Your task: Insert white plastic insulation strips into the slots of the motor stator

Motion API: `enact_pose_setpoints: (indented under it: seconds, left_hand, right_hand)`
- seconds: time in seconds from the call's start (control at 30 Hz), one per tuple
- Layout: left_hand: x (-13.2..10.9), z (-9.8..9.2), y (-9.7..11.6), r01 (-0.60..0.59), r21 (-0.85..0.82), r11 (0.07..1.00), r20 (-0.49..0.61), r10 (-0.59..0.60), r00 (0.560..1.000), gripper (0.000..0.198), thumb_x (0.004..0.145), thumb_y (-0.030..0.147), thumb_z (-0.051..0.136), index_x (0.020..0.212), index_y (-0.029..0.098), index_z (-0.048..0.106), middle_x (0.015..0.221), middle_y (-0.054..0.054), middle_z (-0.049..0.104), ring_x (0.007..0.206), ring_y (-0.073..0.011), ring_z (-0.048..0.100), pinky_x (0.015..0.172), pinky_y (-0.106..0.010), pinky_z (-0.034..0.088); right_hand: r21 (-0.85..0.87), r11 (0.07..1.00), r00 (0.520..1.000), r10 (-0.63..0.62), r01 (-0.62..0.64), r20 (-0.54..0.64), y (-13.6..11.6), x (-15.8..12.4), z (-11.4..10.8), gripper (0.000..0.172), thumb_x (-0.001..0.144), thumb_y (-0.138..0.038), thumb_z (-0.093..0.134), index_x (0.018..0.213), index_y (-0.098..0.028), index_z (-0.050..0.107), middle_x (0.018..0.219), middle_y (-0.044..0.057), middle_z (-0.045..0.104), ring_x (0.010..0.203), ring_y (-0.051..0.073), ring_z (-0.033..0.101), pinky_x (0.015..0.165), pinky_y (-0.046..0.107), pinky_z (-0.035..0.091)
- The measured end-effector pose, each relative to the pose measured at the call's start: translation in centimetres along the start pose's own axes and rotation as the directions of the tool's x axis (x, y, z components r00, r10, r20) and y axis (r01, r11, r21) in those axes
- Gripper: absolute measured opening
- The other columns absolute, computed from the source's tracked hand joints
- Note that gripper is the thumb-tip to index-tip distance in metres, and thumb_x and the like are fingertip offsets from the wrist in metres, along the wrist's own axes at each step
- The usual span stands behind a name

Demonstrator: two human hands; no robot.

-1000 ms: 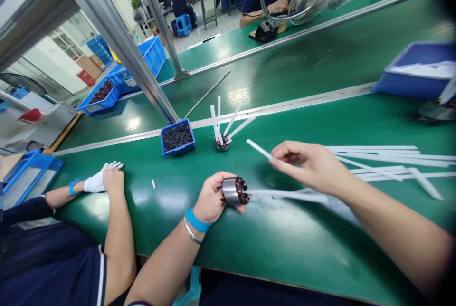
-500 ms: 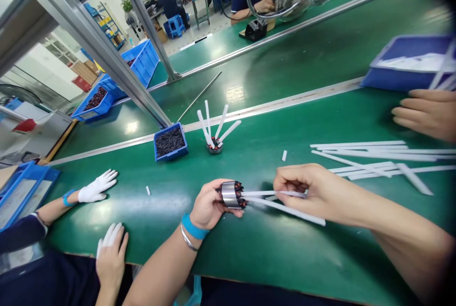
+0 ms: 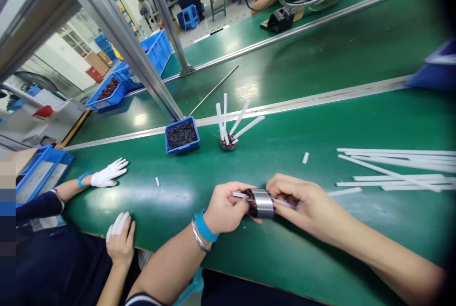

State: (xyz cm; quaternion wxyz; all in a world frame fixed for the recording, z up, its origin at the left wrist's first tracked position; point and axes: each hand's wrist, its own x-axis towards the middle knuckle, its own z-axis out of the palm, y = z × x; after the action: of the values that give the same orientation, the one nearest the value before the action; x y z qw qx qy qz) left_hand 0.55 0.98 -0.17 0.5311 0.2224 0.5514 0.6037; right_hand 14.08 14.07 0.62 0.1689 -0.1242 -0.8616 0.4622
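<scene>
My left hand [image 3: 230, 208] is closed around the left end of a motor stator [image 3: 262, 203], a shiny metal ring with dark and copper-coloured windings. Out of that end, by my left thumb, pokes the tip of a white strip [image 3: 239, 195]. My right hand [image 3: 297, 196] pinches a white strip [image 3: 283, 202] at the stator's right end; its fingers partly cover that side. Farther back, a second stator [image 3: 228, 142] stands on the green bench with several white strips [image 3: 241, 117] sticking up from it.
Loose white strips [image 3: 392, 158] lie on the right. Short white pieces [image 3: 305, 157] are scattered on the bench. A blue bin [image 3: 182, 148] of dark sticks stands by the metal rail. At left rest a co-worker's gloved hand [image 3: 109, 173] and partly gloved hand [image 3: 121, 239].
The stator has moved right, and my hands are now close together at its two ends. A strip tip shows on its left side. Another hand at far right has left the view.
</scene>
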Motion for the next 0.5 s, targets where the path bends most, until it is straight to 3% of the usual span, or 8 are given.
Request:
enact_pose_setpoints:
  seconds: [0.13,0.3,0.4,0.5]
  left_hand:
    - [-0.1,-0.2,-0.2,-0.034,0.027,0.999,-0.025,0.035,0.999,0.027,0.06,0.013,0.064,0.086,0.008,0.068,0.064,-0.003,0.067,0.049,-0.0126,0.061,0.047,-0.024,0.054]
    - [0.2,-0.1,0.3,0.017,-0.032,0.999,-0.023,-0.018,1.0,0.023,0.057,0.012,0.068,0.079,0.008,0.067,0.063,-0.004,0.068,0.048,-0.0151,0.063,0.044,-0.024,0.054]
    - [0.2,-0.3,1.0,0.0,-0.127,0.992,-0.026,-0.003,1.0,0.024,0.058,0.016,0.073,0.08,0.01,0.065,0.065,-0.004,0.069,0.048,-0.0151,0.063,0.042,-0.025,0.053]
    - [0.1,-0.9,2.1,-0.031,-0.199,0.98,-0.063,0.019,0.998,0.024,0.059,0.015,0.074,0.08,0.013,0.062,0.068,-0.004,0.071,0.056,-0.0164,0.066,0.045,-0.024,0.054]
  right_hand:
    - [0.094,0.994,0.998,0.048,-0.052,0.045,-0.6,0.0,0.2,0.026,0.084,-0.028,0.05,0.06,-0.02,0.045,0.078,0.005,0.062,0.067,0.014,0.056,0.062,0.029,0.043]
    - [0.206,0.966,0.987,0.144,-0.157,0.077,-1.6,0.5,-0.2,0.034,0.079,-0.033,0.057,0.055,-0.02,0.037,0.076,0.005,0.064,0.066,0.014,0.059,0.062,0.028,0.046]
    - [0.252,0.936,0.968,0.227,-0.246,0.103,-0.9,0.5,-3.1,0.027,0.079,-0.043,0.059,0.07,-0.018,0.054,0.085,0.008,0.067,0.074,0.017,0.063,0.066,0.03,0.049]
    - [-0.016,0.969,0.969,0.247,-0.248,-0.014,1.0,-0.7,-7.2,0.031,0.077,-0.047,0.061,0.09,-0.019,0.062,0.09,0.01,0.067,0.079,0.021,0.063,0.072,0.037,0.049]
